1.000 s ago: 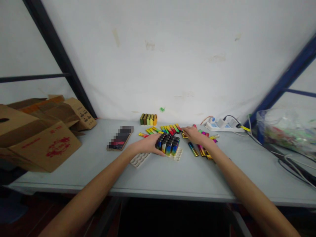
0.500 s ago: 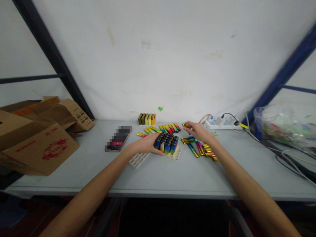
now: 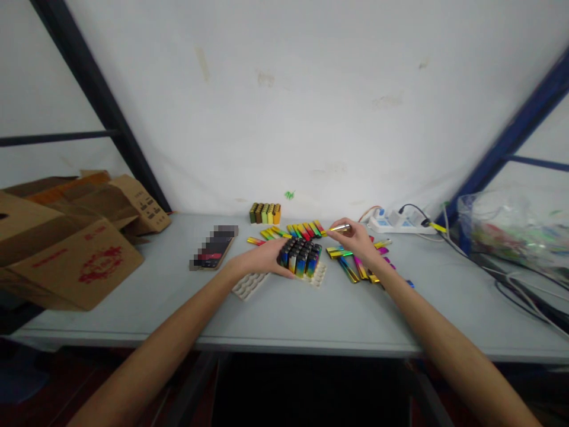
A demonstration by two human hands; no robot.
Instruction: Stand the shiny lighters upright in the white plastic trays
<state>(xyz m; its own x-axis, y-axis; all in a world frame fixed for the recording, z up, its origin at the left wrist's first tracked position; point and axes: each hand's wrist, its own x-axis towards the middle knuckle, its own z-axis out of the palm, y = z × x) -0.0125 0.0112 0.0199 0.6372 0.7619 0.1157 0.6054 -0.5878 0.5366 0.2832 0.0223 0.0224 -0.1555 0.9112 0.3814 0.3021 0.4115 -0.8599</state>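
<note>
My left hand (image 3: 269, 259) is curled round the left side of a block of upright lighters (image 3: 301, 259) with black tops and blue-to-yellow bodies. Under them lies a white tray with round pockets (image 3: 318, 276). A second white pocketed tray (image 3: 249, 286) sits beside it, below my left wrist. Between its fingertips my right hand (image 3: 355, 235) pinches a shiny gold lighter (image 3: 340, 228), held nearly level above the table. Loose metallic, multicoloured lighters (image 3: 349, 270) lie under and around my right wrist. A row of similar coloured ones (image 3: 306, 229) lies behind the block.
At the wall stands a block of yellow, green and brown lighters (image 3: 265, 213). A phone (image 3: 216, 248) lies to the left, near open cardboard boxes (image 3: 84, 255). Further right are a power strip (image 3: 400, 223), cables (image 3: 489, 268) and a clear plastic bag (image 3: 507, 225).
The gold lighter in my right hand has turned and now shows lengthwise, pointing left. My right hand has shifted slightly. My left hand stays at the block.
</note>
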